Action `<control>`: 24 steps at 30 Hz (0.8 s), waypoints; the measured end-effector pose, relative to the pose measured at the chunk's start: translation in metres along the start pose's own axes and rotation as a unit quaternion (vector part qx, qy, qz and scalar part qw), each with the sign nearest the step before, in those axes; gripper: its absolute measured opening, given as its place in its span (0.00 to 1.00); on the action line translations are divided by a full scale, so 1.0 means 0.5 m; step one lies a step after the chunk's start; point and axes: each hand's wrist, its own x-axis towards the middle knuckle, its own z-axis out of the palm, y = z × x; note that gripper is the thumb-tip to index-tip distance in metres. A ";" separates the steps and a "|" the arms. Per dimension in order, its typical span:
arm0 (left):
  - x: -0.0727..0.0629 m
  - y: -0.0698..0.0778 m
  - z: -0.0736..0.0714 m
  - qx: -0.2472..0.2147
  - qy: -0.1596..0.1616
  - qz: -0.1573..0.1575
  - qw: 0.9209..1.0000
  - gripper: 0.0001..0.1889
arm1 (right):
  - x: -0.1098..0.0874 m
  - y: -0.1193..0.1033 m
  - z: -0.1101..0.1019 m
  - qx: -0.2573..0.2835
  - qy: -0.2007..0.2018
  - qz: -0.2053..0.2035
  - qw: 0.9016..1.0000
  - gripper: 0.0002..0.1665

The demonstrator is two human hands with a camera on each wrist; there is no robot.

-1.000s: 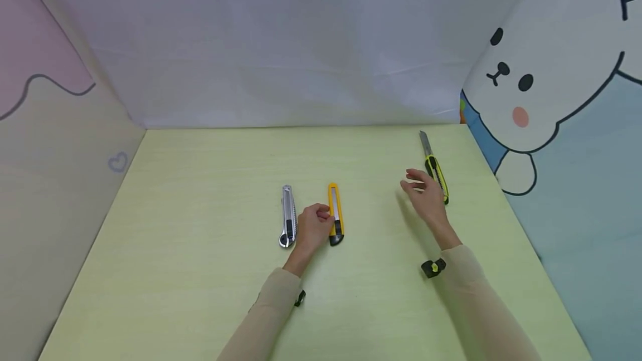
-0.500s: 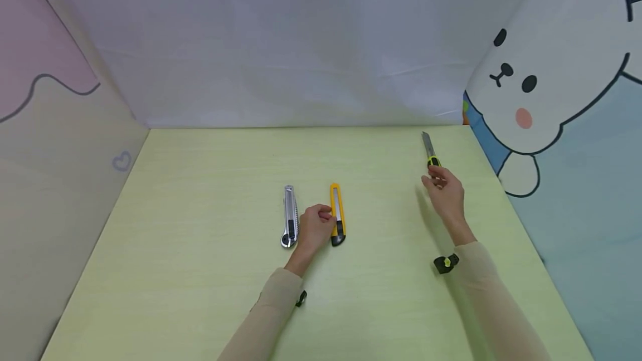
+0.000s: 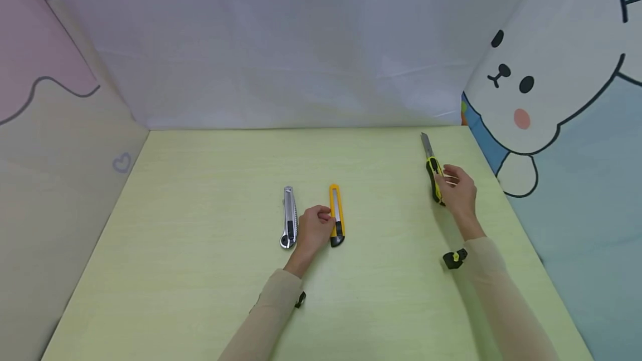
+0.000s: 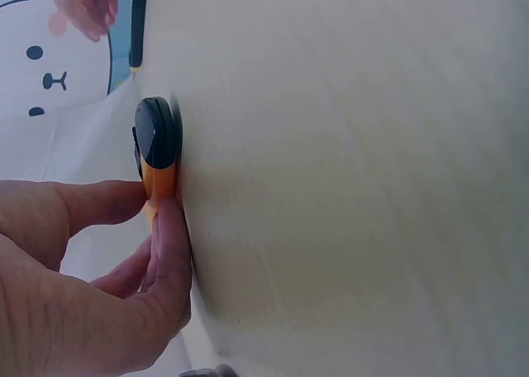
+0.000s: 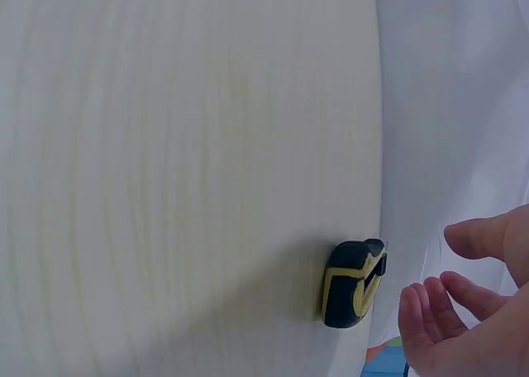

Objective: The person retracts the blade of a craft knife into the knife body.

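Note:
In the head view my left hand [image 3: 315, 232] is at the yellow utility knife [image 3: 337, 198], which lies on the table with its black end toward me. The left wrist view shows thumb and fingers pinching its orange-yellow body, just beyond the black end cap [image 4: 157, 133]. A silver utility knife [image 3: 289, 213] lies left of that hand. At the far right is a black-and-lime utility knife [image 3: 430, 169], its blade out and pointing to the back. My right hand [image 3: 460, 194] hovers just right of its handle, fingers apart and loosely bent, holding nothing; the right wrist view shows a gap between them.
The pale table [image 3: 210, 299] meets a white cloth wall [image 3: 301, 43] at the back. Printed panels stand along both sides, the right one with a cartoon animal [image 3: 557, 71]. Small dark wrist cameras sit below each forearm, one visible beside the right sleeve [image 3: 481, 261].
My right hand has gone rightward across the lime knife's handle and is now on its right side, with the handle uncovered again. The left hand keeps its place on the yellow knife.

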 end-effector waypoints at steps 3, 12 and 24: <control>0.001 0.001 -0.002 0.001 0.000 -0.004 1.000 0.11 | 0.008 0.005 -0.006 -0.009 -0.011 0.000 1.000 0.29; 0.004 -0.003 -0.003 0.006 -0.002 -0.003 1.000 0.11 | 0.028 0.019 -0.007 -0.041 -0.029 0.035 0.998 0.31; 0.003 -0.007 -0.003 -0.003 -0.004 0.003 1.000 0.11 | 0.038 0.027 0.000 -0.054 -0.053 0.062 0.995 0.32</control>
